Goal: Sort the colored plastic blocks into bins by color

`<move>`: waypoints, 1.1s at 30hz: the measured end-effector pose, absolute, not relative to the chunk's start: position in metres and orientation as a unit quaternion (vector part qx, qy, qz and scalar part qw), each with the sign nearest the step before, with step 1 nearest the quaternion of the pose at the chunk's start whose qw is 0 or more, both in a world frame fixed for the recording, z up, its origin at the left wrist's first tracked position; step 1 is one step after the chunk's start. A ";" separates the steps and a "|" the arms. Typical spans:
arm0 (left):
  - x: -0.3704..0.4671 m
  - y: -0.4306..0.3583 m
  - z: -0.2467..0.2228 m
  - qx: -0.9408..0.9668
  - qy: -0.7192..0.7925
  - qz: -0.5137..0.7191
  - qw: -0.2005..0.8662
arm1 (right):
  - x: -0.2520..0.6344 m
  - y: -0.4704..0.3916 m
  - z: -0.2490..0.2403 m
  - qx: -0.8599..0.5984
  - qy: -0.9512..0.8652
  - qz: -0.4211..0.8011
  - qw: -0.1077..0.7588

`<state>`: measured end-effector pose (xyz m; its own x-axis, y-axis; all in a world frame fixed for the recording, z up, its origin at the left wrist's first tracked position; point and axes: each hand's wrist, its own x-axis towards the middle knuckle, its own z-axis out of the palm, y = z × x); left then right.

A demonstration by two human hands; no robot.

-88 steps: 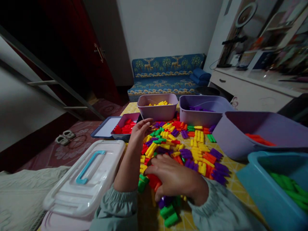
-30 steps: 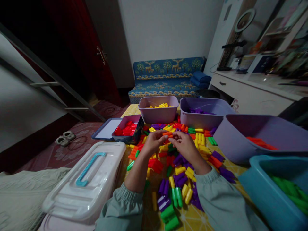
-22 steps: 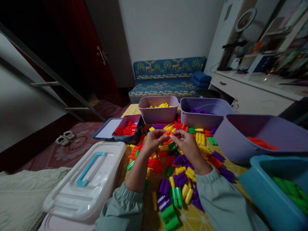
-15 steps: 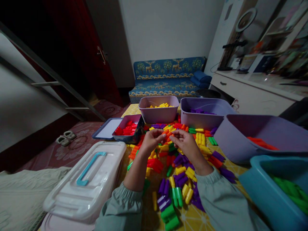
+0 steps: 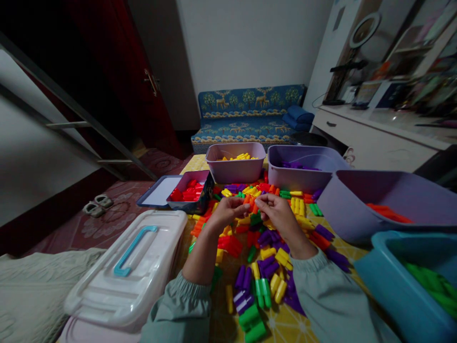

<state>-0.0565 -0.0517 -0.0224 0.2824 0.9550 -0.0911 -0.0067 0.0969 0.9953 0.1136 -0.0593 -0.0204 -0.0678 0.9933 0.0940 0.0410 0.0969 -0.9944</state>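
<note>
An orange piece is held between both hands, above the pile of coloured pieces. By the left hand it is pinched from one side, thumb and fingers nearly closed; by the right hand it is gripped from the other, fingertips drawn together. The surface beneath is covered with red, yellow, green, purple and orange pieces. Beyond the hands, yellow pieces are held in a pink-lilac bin, with purple ones in the purple bin beside it. Red pieces are contained in an open tin at left, orange ones in a large lilac bin and green ones in a blue bin at right.
</note>
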 end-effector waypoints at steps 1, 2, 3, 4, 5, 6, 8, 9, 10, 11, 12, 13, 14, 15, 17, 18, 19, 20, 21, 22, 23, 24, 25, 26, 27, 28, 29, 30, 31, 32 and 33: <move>-0.056 -0.051 -0.022 0.531 0.446 0.416 0.588 | 0.114 -0.060 -0.020 -0.468 -0.549 0.492 0.487; -0.055 -0.051 -0.022 0.525 0.450 0.430 0.580 | 0.114 -0.060 -0.020 -0.466 -0.550 0.504 0.476; -0.054 -0.051 -0.022 0.520 0.454 0.445 0.570 | 0.115 -0.060 -0.020 -0.465 -0.556 0.512 0.461; -0.053 -0.051 -0.023 0.516 0.456 0.459 0.561 | 0.115 -0.061 -0.021 -0.463 -0.565 0.518 0.444; -0.053 -0.051 -0.023 0.513 0.457 0.472 0.553 | 0.116 -0.061 -0.021 -0.462 -0.575 0.521 0.429; -0.052 -0.051 -0.024 0.509 0.455 0.483 0.548 | 0.116 -0.060 -0.021 -0.461 -0.583 0.521 0.419; -0.052 -0.050 -0.025 0.501 0.449 0.500 0.545 | 0.119 -0.060 -0.019 -0.466 -0.579 0.515 0.427; -0.052 -0.050 -0.026 0.498 0.446 0.507 0.544 | 0.121 -0.059 -0.017 -0.469 -0.564 0.508 0.452; -0.052 -0.050 -0.028 0.496 0.445 0.511 0.543 | 0.124 -0.059 -0.013 -0.470 -0.540 0.497 0.490; -0.053 -0.049 -0.029 0.494 0.447 0.514 0.541 | 0.128 -0.058 -0.009 -0.466 -0.508 0.479 0.543; -0.054 -0.048 -0.030 0.492 0.451 0.515 0.538 | 0.134 -0.058 -0.005 -0.457 -0.469 0.455 0.604; -0.055 -0.048 -0.030 0.489 0.457 0.515 0.535 | 0.140 -0.057 0.000 -0.440 -0.424 0.428 0.666; -0.055 -0.047 -0.031 0.486 0.463 0.515 0.534 | 0.147 -0.057 0.005 -0.419 -0.377 0.400 0.723; -0.056 -0.046 -0.031 0.484 0.468 0.513 0.533 | 0.154 -0.056 0.010 -0.397 -0.329 0.378 0.769; -0.056 -0.046 -0.031 0.480 0.474 0.510 0.533 | 0.170 -0.055 0.017 -0.357 -0.240 0.360 0.828; -0.056 -0.045 -0.031 0.480 0.476 0.509 0.534 | 0.178 -0.055 0.020 -0.340 -0.202 0.361 0.844; -0.056 -0.045 -0.031 0.480 0.476 0.508 0.534 | 0.185 -0.055 0.022 -0.323 -0.170 0.364 0.857; -0.056 -0.046 -0.031 0.479 0.476 0.508 0.534 | 0.191 -0.056 0.023 -0.308 -0.145 0.367 0.865; -0.056 -0.046 -0.031 0.479 0.476 0.508 0.534 | 0.196 -0.056 0.024 -0.295 -0.131 0.368 0.872; -0.056 -0.046 -0.031 0.479 0.475 0.508 0.535 | 0.200 -0.057 0.025 -0.285 -0.128 0.368 0.876; -0.056 -0.046 -0.031 0.479 0.475 0.507 0.537 | 0.202 -0.058 0.025 -0.276 -0.134 0.367 0.878; -0.056 -0.046 -0.032 0.478 0.476 0.506 0.538 | 0.204 -0.059 0.026 -0.269 -0.144 0.368 0.878; -0.057 -0.045 -0.033 0.480 0.476 0.504 0.538 | 0.204 -0.060 0.028 -0.264 -0.149 0.369 0.879; -0.057 -0.045 -0.034 0.483 0.476 0.502 0.536 | 0.203 -0.060 0.029 -0.262 -0.149 0.374 0.877; -0.058 -0.045 -0.035 0.488 0.478 0.500 0.532 | 0.201 -0.061 0.031 -0.264 -0.140 0.383 0.874; -0.059 -0.044 -0.036 0.496 0.481 0.496 0.526 | 0.198 -0.061 0.032 -0.274 -0.129 0.395 0.868; -0.060 -0.044 -0.038 0.506 0.486 0.490 0.518 | 0.195 -0.060 0.033 -0.291 -0.123 0.411 0.855; -0.061 -0.043 -0.039 0.520 0.490 0.482 0.506 | 0.191 -0.059 0.033 -0.313 -0.132 0.428 0.837; -0.063 -0.043 -0.040 0.539 0.498 0.473 0.488 | 0.187 -0.058 0.032 -0.337 -0.161 0.444 0.815; -0.064 -0.043 -0.040 0.563 0.510 0.461 0.459 | 0.183 -0.057 0.029 -0.363 -0.206 0.456 0.786; -0.066 -0.044 -0.040 0.591 0.526 0.446 0.419 | 0.178 -0.056 0.025 -0.390 -0.266 0.464 0.750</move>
<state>-0.0655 -0.0436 -0.0400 0.0493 0.9951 0.0862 0.2475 -0.0958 0.9642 0.1780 -0.0555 0.0251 0.4282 0.9029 0.0376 -0.4876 0.2659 -0.8316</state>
